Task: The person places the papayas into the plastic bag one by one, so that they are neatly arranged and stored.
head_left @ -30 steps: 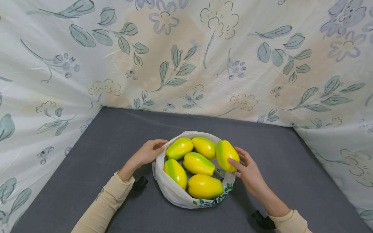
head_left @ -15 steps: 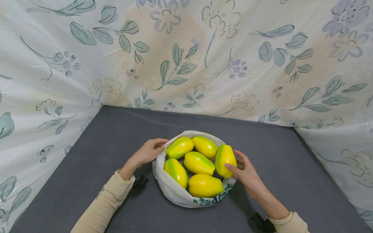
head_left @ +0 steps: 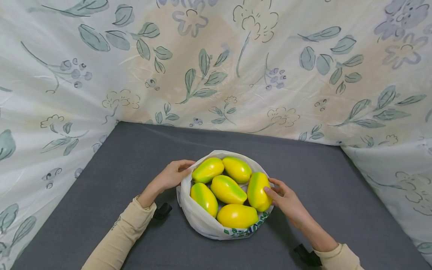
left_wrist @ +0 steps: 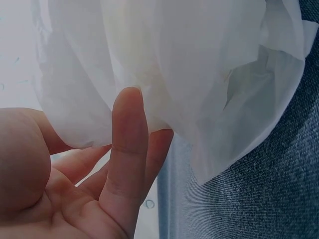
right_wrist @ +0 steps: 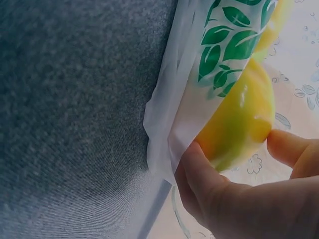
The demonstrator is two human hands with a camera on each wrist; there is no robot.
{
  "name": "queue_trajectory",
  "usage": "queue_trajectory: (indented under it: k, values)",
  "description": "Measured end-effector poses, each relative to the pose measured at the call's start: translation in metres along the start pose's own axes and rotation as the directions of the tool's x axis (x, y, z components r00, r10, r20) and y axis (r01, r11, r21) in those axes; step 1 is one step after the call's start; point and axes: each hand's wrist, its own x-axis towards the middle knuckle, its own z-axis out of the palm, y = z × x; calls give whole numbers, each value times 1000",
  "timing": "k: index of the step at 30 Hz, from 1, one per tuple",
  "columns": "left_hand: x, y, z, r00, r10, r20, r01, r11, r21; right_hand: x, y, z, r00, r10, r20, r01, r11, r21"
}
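Note:
A white plastic bag [head_left: 199, 224] with a rolled-open mouth stands on the dark cloth, and several yellow-green papayas [head_left: 227, 189] fill it. At the bag's left rim my left hand [head_left: 173, 174] pinches the thin plastic; the left wrist view shows a finger pressed against the bag wall [left_wrist: 194, 64]. On the right side my right hand [head_left: 289, 202] holds the rightmost papaya [head_left: 259, 193] inside the mouth, its thumb on the fruit. In the right wrist view that papaya [right_wrist: 244, 122] is partly hidden by the bag's edge, which has green leaf print, and the fingers sit right at the rim.
Dark grey cloth [head_left: 152, 142] covers the table around the bag. Floral fabric walls [head_left: 209, 75] rise behind and at both sides. Black wrist straps [head_left: 162, 211] show under both forearms.
My right hand has brought its papaya down and inward, from above the right rim into the bag's mouth beside the others. The left hand stays on the rim.

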Motion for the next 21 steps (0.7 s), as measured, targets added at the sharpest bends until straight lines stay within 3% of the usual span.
queue_trajectory:
  k: [21]
  values:
    - [1, -1, 1, 1000, -5, -14, 6, 1000, 25, 6, -3, -5, 1000, 18, -11, -18, 998, -55]
